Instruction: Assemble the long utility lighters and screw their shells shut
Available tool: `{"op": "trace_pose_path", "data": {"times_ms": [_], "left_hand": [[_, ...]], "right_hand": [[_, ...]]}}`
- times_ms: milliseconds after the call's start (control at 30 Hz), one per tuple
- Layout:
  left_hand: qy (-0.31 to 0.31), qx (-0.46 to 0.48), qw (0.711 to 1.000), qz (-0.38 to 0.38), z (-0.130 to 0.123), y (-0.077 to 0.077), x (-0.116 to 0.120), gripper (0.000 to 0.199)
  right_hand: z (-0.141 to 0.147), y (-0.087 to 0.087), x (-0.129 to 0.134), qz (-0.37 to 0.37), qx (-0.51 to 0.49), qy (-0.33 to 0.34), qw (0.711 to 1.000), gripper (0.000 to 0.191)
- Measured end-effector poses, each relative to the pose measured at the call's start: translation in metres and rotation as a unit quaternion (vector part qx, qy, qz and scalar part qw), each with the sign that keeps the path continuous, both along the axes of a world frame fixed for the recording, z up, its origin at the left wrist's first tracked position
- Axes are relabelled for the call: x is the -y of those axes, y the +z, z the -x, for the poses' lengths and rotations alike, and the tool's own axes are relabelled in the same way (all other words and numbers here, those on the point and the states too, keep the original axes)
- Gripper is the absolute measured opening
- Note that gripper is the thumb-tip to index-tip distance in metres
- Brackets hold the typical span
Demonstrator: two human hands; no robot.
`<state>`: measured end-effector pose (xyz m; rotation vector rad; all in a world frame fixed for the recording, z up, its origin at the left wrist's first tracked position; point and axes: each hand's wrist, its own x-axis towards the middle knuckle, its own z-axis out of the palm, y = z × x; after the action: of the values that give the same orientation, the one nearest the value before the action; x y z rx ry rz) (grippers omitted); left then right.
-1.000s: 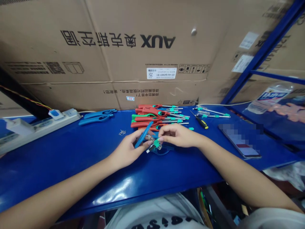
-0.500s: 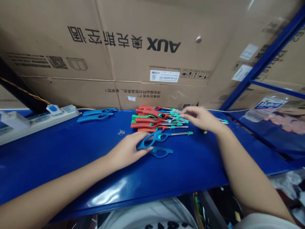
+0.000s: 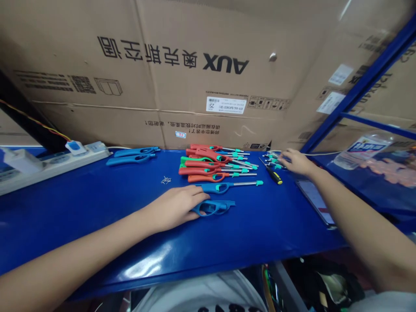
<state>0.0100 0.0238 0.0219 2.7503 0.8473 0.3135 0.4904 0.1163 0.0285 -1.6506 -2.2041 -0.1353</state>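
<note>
One blue handle [image 3: 224,204] sits gripped in the left hand [image 3: 178,204], seemingly for steadiness; whether the right hand [image 3: 298,163] holds the far-right green parts [image 3: 275,164], I can't tell.

Right hand [image 3: 295,162] has really travelled: a second ago it was mid-table fiddling with a clear plastic piece with a teal end, then it was over the metal tubes of the red plastic lighters [image 3: 203,165], and now it's way right at the little pile of clear, silver and teal parts [image 3: 276,161]. The black-and-yellow screwdriver [image 3: 275,177] is uncovered again. Left hand [image 3: 177,204] has lowered its blue plastic handle shell [image 3: 212,203], baring more of the blue metal-tubed lighter [image 3: 209,187].
</note>
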Motion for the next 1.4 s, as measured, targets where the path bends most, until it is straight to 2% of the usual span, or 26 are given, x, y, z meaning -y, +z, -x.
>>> {"op": "trace_pose_path", "data": {"times_ms": [100, 200, 300, 400, 467, 533, 633, 733, 967, 1067, 1233, 1400], "left_hand": [[-0.011, -0.008, 1.000, -0.004, -0.004, 0.004, 0.006, 0.045], [-0.008, -0.001, 0.999, 0.038, -0.011, 0.007, 0.012, 0.049], [-0.018, -0.014, 0.998, 0.061, -0.019, 0.009, 0.013, 0.048], [-0.021, -0.024, 0.999, 0.044, -0.024, 0.009, 0.009, 0.045], [-0.023, -0.026, 0.999, 0.025, -0.026, 0.009, 0.007, 0.040], [-0.022, -0.027, 0.999, 0.018, -0.026, 0.010, 0.007, 0.036], [-0.015, -0.025, 0.998, 0.052, -0.028, 0.011, 0.010, 0.029], [-0.012, -0.020, 0.997, 0.075, -0.031, 0.012, 0.014, 0.030], [-0.004, -0.058, 0.998, 0.030, -0.045, 0.009, 0.015, 0.040], [-0.020, -0.073, 0.997, 0.021, -0.048, 0.009, 0.014, 0.038], [-0.056, -0.106, 0.988, 0.097, -0.035, 0.027, 0.015, 0.035], [-0.012, -0.132, 0.983, 0.124, 0.005, 0.055, 0.014, 0.019]], "right_hand": [[0.024, 0.007, 0.002, -0.065, 0.022, 0.002, 0.998, 0.012], [0.069, 0.020, 0.007, -0.069, 0.033, 0.047, 0.996, 0.016], [0.127, 0.031, 0.021, 0.007, 0.037, 0.139, 0.990, 0.020], [0.180, 0.033, 0.043, 0.111, 0.032, 0.234, 0.965, 0.023], [0.207, 0.026, 0.057, 0.130, 0.069, 0.238, 0.960, 0.035], [0.224, 0.015, 0.068, 0.110, 0.098, 0.219, 0.965, 0.045], [0.232, 0.002, 0.075, 0.088, 0.105, 0.204, 0.969, 0.047], [0.228, -0.002, 0.073, 0.097, 0.067, 0.210, 0.971, 0.044], [0.219, -0.003, 0.068, 0.118, 0.013, 0.220, 0.968, 0.032], [0.216, -0.005, 0.066, 0.121, -0.004, 0.233, 0.965, 0.031], [0.209, 0.001, 0.067, 0.156, -0.017, 0.233, 0.960, 0.045], [0.205, 0.009, 0.071, 0.202, 0.000, 0.226, 0.953, 0.032]]}}
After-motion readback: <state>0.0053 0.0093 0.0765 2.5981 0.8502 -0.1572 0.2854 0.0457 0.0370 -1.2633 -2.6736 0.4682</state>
